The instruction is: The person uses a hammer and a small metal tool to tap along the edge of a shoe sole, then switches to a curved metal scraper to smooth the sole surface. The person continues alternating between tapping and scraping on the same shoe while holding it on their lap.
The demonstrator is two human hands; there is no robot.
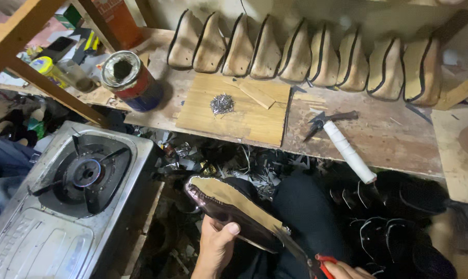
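My left hand [216, 248] grips a dark shoe upper on a last [231, 204], sole side up, with a tan insole showing, low in the view over my dark-trousered knee. My right hand [345, 270], half cut off at the bottom edge, holds red-handled pincers [301, 253] whose jaws touch the shoe's heel end. On the wooden bench above, a small pile of nails [221, 103] lies on a light board [234, 111]. A hammer [342, 142] with a white-wrapped handle rests to the right of it.
A row of several wooden lasts [306, 54] leans against the back wall. An open glue tin [130, 80] stands at the bench's left. A steel gas stove [63, 201] sits at lower left. Black shoe parts [399, 227] pile up at lower right; scraps litter the floor.
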